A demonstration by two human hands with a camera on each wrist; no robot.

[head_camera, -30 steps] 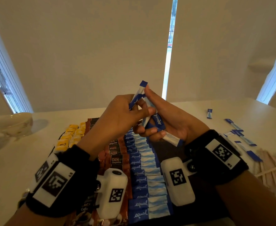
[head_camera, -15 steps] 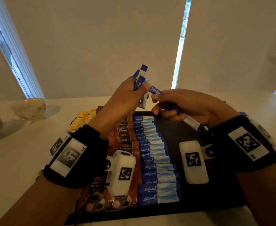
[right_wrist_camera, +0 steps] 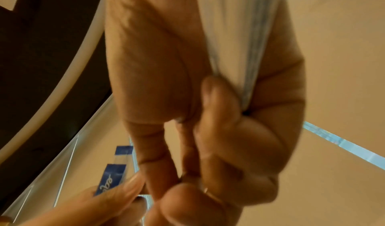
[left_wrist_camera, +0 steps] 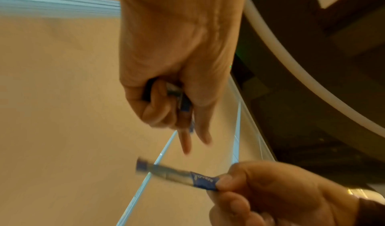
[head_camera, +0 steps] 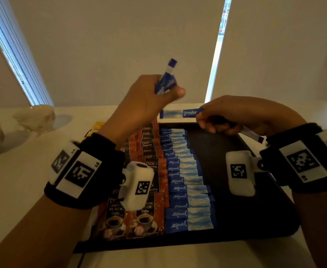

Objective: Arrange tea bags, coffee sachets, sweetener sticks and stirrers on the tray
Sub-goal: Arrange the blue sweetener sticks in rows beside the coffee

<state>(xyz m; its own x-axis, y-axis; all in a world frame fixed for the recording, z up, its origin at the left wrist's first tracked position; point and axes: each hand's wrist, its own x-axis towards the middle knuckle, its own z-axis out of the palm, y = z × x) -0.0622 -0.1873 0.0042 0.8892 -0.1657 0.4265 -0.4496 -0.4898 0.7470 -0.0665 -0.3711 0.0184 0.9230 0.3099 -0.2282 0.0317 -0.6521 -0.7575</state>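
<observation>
Sweetener sticks: one single stick (head_camera: 180, 114) pinched at its dark-blue end between right hand (head_camera: 244, 118) thumb and fingertips, lying roughly level, pale end pointing toward the left hand (head_camera: 139, 105). It hangs just above the far edge of the tray (head_camera: 255, 209), beyond the far end of the laid row of sticks (head_camera: 186, 180). Right-hand remaining fingers curl over further sticks in the palm; one end (head_camera: 254, 136) pokes out at the wrist side.

Left hand is raised, fingers and thumb clamped on a small bunch of sticks (head_camera: 166, 80), bunch tilted, top end above the knuckles. Left wrist view confirms: fingers closed round blue wrappers (left_wrist_camera: 183, 101), two fingers loosely extended below, blurred.

On the tray, below both hands: blue row overlapping in a column, coffee sachets (head_camera: 149, 151) just left of it, yellow tea bags (head_camera: 97, 125) mostly hidden behind the left wrist. Tray right of the blue row is bare black.

Cups (head_camera: 35, 117) on the table (head_camera: 13, 180), well left of the left hand.
</observation>
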